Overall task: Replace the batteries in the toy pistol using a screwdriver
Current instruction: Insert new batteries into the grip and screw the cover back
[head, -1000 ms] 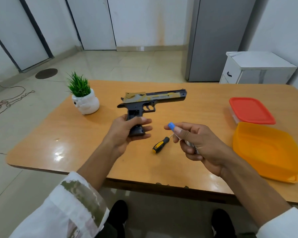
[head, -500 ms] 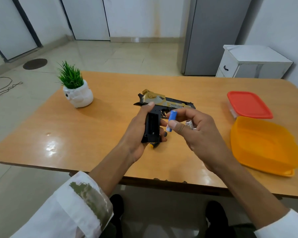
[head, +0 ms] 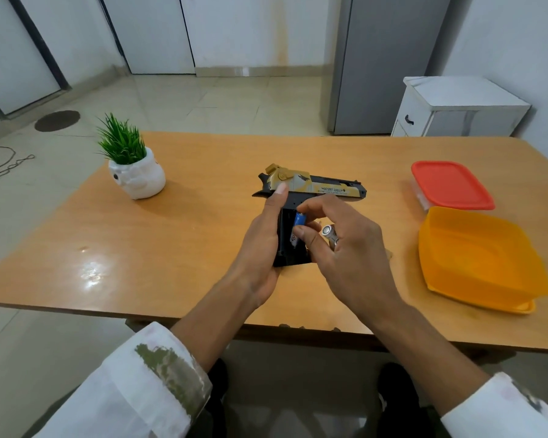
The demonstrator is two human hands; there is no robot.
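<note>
Between hands, head view: pistol (head: 314, 189), grip pointing toward wearer, barrel lying crosswise beyond. Left hand (head: 260, 248) curled round grip. Right hand (head: 351, 248) touching, pinching battery (head: 299, 221) at open bay, long axis along grip; spare (head: 329, 233) tucked in same hand.

The left hand (head: 260, 248) grips the pistol (head: 310, 191) over the counter (head: 178, 248). The right hand (head: 345, 248) pinches a blue battery (head: 298, 222) at the open grip, with another battery (head: 329, 233) tucked in its fingers.
</note>
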